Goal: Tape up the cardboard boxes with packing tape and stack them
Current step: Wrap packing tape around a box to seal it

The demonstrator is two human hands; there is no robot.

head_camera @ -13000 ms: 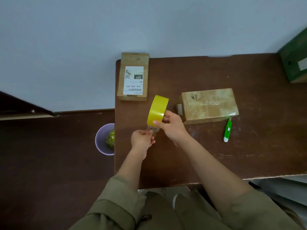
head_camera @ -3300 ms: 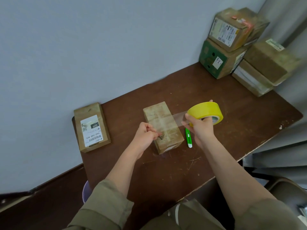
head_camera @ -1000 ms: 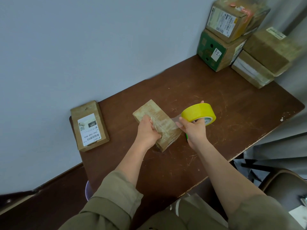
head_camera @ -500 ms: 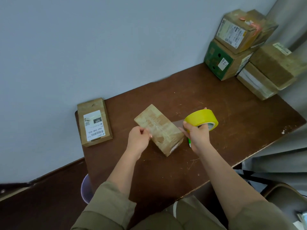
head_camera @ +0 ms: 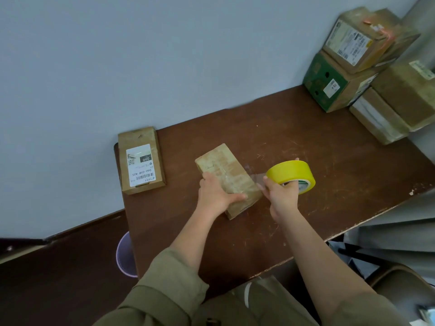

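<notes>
We see a small cardboard box (head_camera: 227,176) lying near the middle of the brown table (head_camera: 329,161), turned at an angle to the table's edges. It is plain tan card, long and low, its top glossy under layers of clear tape, with darker card showing in patches; the near end face is bare. The left hand (head_camera: 215,195) grips the box on its near left side, fingers wrapped over the top and thumb lying across the near end. The right hand (head_camera: 281,196) holds a yellow tape roll (head_camera: 292,175) just right of the box, fingers curled through the core and thumb up against the outer band. A short clear strip of tape (head_camera: 257,178) runs from the roll to the box's right edge, taut and slightly above the table.

At the table's far left corner lies a flat brown box (head_camera: 140,161) with a white barcode label, overhanging the left edge a little. At the far right corner sits a stack of boxes (head_camera: 367,74): a green one below, a labelled tan one on top, two more tan ones beside them toward the right edge. Below the left edge we see a lilac bin (head_camera: 123,255) on the floor. Olive sleeves are pushed up both forearms.
</notes>
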